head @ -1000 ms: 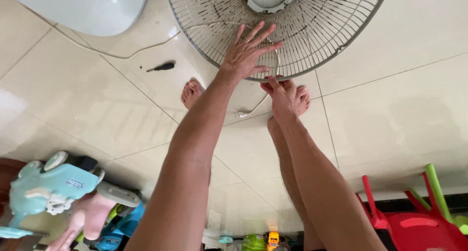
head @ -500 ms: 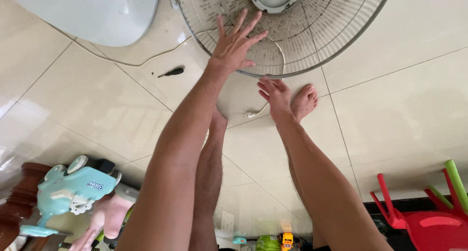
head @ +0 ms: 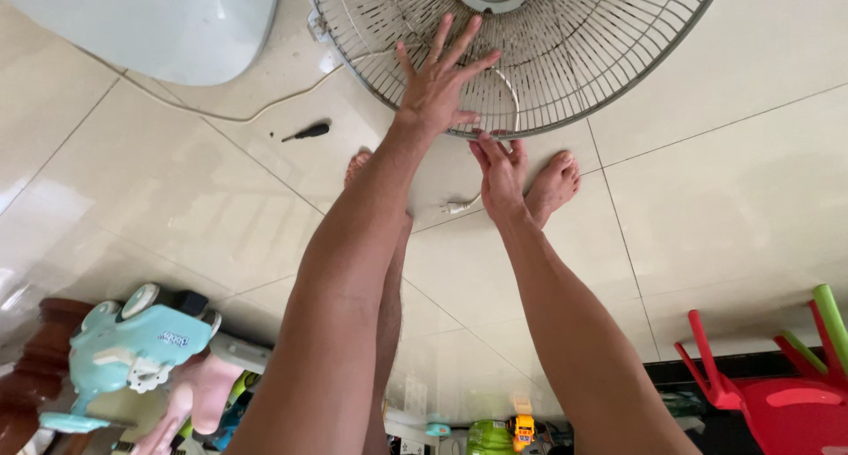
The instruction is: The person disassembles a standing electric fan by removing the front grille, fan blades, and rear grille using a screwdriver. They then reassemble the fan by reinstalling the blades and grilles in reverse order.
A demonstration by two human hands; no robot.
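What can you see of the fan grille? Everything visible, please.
The fan grille is a round guard of thin grey radial wires inside an outer rim, with a pale hub at the frame's top edge. It looks like dusty metal and is partly cut off. The left hand lies spread flat on it; the right hand touches its lower rim.

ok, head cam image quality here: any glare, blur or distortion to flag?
Head view: soft daylight glare on the glossy floor tiles at left; wide-angle stretch makes both forearms balloon toward the lens; the left hand on the fan grille and the right hand at its rim are sharp, no motion blur; toys and the red stool at the bottom edge are cropped.
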